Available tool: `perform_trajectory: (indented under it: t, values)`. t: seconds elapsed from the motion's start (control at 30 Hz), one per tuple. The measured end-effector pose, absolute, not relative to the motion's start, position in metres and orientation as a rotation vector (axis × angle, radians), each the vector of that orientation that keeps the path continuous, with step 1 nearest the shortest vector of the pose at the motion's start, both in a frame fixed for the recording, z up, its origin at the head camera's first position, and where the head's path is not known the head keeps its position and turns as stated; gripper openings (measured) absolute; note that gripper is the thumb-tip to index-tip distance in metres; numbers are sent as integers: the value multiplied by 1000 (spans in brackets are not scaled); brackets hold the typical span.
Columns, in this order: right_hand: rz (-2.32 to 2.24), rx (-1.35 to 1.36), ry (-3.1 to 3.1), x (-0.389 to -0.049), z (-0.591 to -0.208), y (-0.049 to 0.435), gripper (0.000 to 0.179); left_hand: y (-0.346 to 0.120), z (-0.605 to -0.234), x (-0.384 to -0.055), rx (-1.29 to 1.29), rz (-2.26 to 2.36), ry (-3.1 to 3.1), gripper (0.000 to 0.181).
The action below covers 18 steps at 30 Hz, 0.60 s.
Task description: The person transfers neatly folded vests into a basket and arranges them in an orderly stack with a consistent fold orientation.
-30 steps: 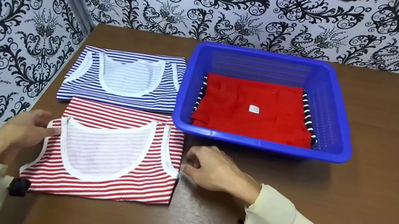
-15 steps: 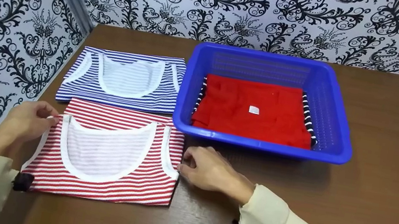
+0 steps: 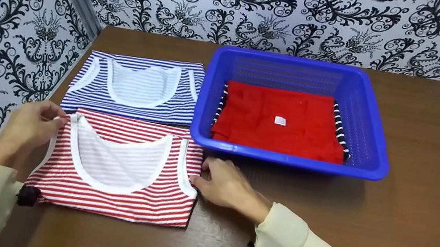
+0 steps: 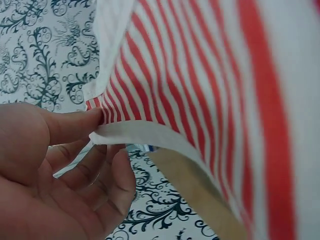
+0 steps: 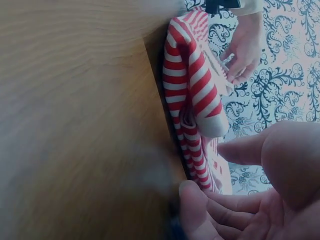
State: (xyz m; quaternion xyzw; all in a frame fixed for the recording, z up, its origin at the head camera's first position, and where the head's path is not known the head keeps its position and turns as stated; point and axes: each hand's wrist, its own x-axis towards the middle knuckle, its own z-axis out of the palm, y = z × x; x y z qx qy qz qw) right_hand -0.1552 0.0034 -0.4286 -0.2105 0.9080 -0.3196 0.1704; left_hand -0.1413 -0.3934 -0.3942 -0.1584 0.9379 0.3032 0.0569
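In the head view a red-and-white striped tank top (image 3: 112, 205) with white trim lies folded on the table. My left hand (image 3: 28, 127) pinches its left shoulder strap between thumb and fingers. The left wrist view shows this strap (image 4: 137, 90) lifted, the thumb (image 4: 75, 125) on top. At the garment's right edge is my right hand (image 3: 227, 185), its thumb over the striped cloth. The right wrist view has the thumb (image 5: 242, 150) and forefinger apart beside the folded layers (image 5: 195, 95). A thin dark edge shows beneath these layers.
Behind lies a folded blue-and-white striped tank top (image 3: 139, 99). A blue plastic basket (image 3: 285, 158) stands to its right, holding a folded red garment (image 3: 255, 125) over black-and-white striped cloth (image 3: 338, 123). Patterned wall (image 3: 265, 10) borders the brown table (image 3: 417, 174) at back and left.
My left hand has closed on the tank top's left strap and shifted it slightly away from me. The right hand has moved a little left, its thumb now over the garment's edge.
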Motion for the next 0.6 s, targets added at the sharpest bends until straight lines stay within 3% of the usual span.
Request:
perform_trajectory:
  t: [0.2,0.6]
  values:
    - [-907,-494,2595,-154,-430,-5,33,-396,-403,-140,-446,864,2787,37]
    - [-955,-374,2572,-159,-434,-12,32,-399,-405,-135,-439,783,2644,78]
